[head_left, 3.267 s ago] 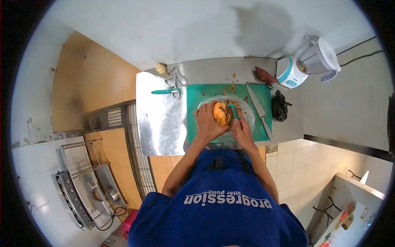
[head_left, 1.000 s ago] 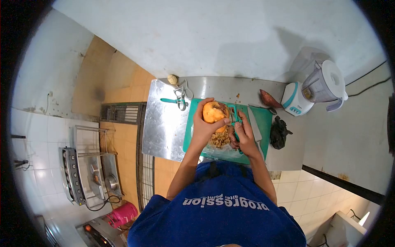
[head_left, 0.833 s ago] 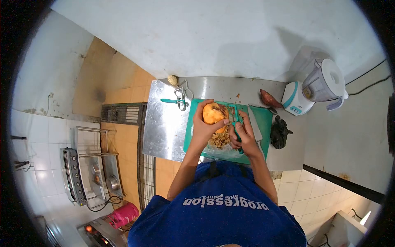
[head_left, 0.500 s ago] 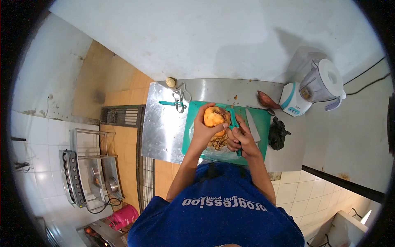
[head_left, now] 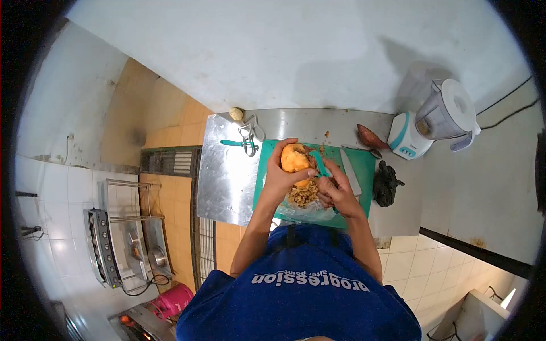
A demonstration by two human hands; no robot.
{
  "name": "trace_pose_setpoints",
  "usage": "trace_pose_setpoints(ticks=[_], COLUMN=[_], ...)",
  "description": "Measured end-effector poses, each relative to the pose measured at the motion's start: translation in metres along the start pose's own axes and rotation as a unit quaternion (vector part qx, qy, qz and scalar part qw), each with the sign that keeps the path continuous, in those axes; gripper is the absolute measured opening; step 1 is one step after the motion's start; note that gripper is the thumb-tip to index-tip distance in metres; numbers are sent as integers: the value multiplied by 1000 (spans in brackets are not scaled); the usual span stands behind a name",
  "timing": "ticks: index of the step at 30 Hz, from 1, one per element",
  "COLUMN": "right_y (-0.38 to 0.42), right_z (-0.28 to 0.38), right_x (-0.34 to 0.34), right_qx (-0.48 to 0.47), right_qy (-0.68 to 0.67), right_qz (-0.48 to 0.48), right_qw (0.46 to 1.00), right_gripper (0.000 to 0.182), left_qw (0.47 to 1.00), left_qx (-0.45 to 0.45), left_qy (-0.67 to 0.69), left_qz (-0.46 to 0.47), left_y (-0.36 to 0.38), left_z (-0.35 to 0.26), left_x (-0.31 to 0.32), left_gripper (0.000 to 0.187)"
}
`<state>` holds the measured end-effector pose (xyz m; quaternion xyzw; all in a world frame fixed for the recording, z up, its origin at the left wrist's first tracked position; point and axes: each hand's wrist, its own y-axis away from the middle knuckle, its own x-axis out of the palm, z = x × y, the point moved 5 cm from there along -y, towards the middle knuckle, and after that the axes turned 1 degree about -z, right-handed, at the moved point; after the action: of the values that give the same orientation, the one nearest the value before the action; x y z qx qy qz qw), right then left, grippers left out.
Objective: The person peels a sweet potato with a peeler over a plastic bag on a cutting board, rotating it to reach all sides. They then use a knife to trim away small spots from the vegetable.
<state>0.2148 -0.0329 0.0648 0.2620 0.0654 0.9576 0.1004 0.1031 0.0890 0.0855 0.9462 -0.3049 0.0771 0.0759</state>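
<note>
1. While the left hand [head_left: 278,175] has its grip closed around the orange food piece [head_left: 294,158] (its surface partly dark), that piece sits above the cutting board [head_left: 264,170].
2. The right hand [head_left: 340,194] grips the green peeler [head_left: 320,163], its head against the piece's right side.
3. Scraps [head_left: 303,195] lie below; the knife [head_left: 351,173] rests rightward.

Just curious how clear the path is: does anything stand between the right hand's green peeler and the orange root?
Nothing visible does. The peeler, in the right hand, is at the root; the left hand grips the opposite side, its thumb near the peeler, and the knife lies clear.
</note>
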Motion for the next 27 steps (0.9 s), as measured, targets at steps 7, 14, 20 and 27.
trace_pose_setpoints(ticks=[7,14,20,27], right_y=[-5,-4,-15,-2], right_z=[-1,9,6,24], right_x=[0,0,-16,2], right_qx=[-4,-44,-65,-41], right_qy=[81,177,189,174], right_qz=[-21,-21,-86,5], right_qw=[996,983,976,984], right_gripper=[51,49,52,52], left_qw=[997,994,998,1000], left_qx=[32,28,41,10], left_qy=[-62,-96,-21,-23], left_qz=[22,34,34,15], left_y=[0,0,3,12], left_z=[-3,-8,-10,1], left_x=[-6,-6,-6,-11], left_gripper=[86,93,94,94])
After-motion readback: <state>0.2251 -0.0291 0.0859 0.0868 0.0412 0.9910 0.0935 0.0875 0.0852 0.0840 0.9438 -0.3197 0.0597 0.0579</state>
